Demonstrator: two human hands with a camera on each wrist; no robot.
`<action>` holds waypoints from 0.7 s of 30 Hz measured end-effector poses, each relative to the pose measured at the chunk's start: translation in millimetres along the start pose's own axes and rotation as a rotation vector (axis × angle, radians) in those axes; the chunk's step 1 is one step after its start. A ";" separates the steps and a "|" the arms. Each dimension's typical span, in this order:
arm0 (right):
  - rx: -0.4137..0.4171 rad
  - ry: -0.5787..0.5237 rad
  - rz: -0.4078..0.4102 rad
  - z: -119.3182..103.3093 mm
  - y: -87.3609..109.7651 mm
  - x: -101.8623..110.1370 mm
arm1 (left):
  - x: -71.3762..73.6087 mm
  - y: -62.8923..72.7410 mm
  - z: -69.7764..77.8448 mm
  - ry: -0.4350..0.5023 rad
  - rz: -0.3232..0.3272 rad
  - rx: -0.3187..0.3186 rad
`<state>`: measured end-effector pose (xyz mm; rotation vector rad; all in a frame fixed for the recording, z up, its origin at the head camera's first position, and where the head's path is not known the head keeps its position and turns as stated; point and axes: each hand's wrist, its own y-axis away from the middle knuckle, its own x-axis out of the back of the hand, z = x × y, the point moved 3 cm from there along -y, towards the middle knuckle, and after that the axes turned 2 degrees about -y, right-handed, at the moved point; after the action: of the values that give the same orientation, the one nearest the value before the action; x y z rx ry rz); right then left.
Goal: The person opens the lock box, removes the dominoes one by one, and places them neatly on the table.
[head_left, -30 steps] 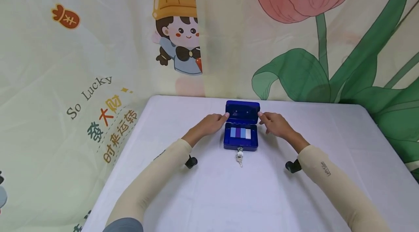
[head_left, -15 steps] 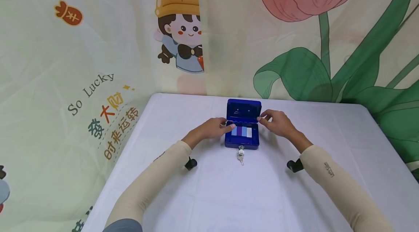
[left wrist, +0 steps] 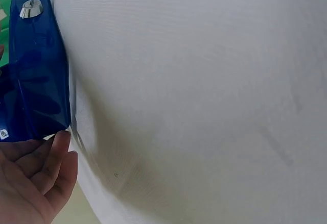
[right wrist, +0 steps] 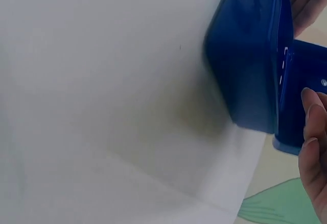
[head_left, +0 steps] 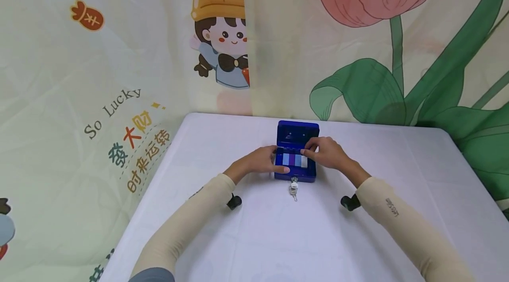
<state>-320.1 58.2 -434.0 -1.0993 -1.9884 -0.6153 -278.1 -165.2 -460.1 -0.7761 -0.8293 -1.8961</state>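
Observation:
A small blue cash box (head_left: pixel 295 178) stands on the white table with its lid (head_left: pixel 298 133) raised. Inside lies a row of light blue, purple and white strips (head_left: pixel 292 159). My left hand (head_left: pixel 260 159) holds the box at its left side, thumb across the front rim and fingers along the side; its fingertips (left wrist: pixel 64 137) meet the box's lower corner in the left wrist view. My right hand (head_left: pixel 328 153) reaches over the right rear of the box, thumb and fingers apart by the white strip. In the right wrist view its bent fingers (right wrist: pixel 311 127) overlap the lid.
Keys (head_left: pixel 293 191) hang from the silver lock on the front of the box. Behind the white table (head_left: pixel 302 238) hangs a printed cloth (head_left: pixel 278 43) with a tulip and a cartoon figure. Black wrist cameras (head_left: pixel 234 202) sit under both forearms.
My left hand has come down from the lid to the box's left side, its thumb now at the front. My right hand has left the lid's edge and moved left over the strips.

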 end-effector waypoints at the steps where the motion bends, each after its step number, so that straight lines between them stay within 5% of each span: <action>1: 0.004 0.003 -0.016 -2.0 -1.0 -2.1 | 0.0 0.5 0.6 0.007 -0.004 -0.007; 9: 0.069 0.033 -0.109 -14.4 -7.1 -17.3 | -1.2 -1.5 1.5 0.007 -0.007 -0.057; 21: 0.125 0.104 -0.122 -18.8 -14.8 -35.4 | -5.3 -4.1 -3.2 -0.018 0.004 -0.031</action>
<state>-313.6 20.1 -452.1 -0.8589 -1.9857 -0.5913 -280.2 -163.7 -467.1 -0.8143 -0.8104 -1.9055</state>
